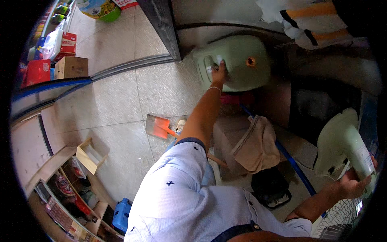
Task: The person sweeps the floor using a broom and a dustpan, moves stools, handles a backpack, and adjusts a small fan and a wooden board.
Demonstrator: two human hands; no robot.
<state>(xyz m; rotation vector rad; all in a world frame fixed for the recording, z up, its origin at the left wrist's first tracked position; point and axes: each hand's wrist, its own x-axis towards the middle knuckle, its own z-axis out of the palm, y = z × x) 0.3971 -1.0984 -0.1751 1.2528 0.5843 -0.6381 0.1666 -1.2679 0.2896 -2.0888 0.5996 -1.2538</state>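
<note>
While the right hand (354,186) grips a pale-green pedestal-shaped piece (340,135), its sticker (365,154) too small to read, the left hand (219,75) touches a green basin (242,76) near the doorframe (166,32), its hold unclear.

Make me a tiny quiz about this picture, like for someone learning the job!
1. Which hand touches the rounded pale green piece with the hole in it?
2. True or false: in the picture, the blue case is right of the brown cloth.
3. The right hand holds: A) an orange shovel, B) a flared pale green piece, C) a cardboard box.

Key:
1. Left hand.
2. False; the blue case is left of the brown cloth.
3. B.
</note>
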